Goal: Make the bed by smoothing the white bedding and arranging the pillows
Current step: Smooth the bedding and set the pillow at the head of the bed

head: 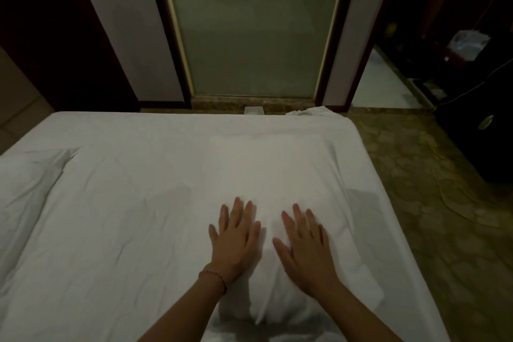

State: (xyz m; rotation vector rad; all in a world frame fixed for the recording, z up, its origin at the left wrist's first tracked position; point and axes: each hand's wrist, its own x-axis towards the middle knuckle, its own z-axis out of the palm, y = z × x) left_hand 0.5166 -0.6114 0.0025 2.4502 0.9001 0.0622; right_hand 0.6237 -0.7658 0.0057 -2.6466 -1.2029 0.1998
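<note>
2 bare hands, left hand (235, 241) and right hand (306, 251), lie flat with fingers spread on a plump white fabric pillow (280, 175); creased white cotton bedding (125, 216) surrounds them, a frosted glass door (255, 25) beyond the fingertips.

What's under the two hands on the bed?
Both the left hand and right hand press flat on a white pillow. The pillow hides the bedding beneath.

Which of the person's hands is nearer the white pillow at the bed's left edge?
Left. The left hand lies flat mid-bed, far right of the white pillow; the right hand lies farther right.
</note>
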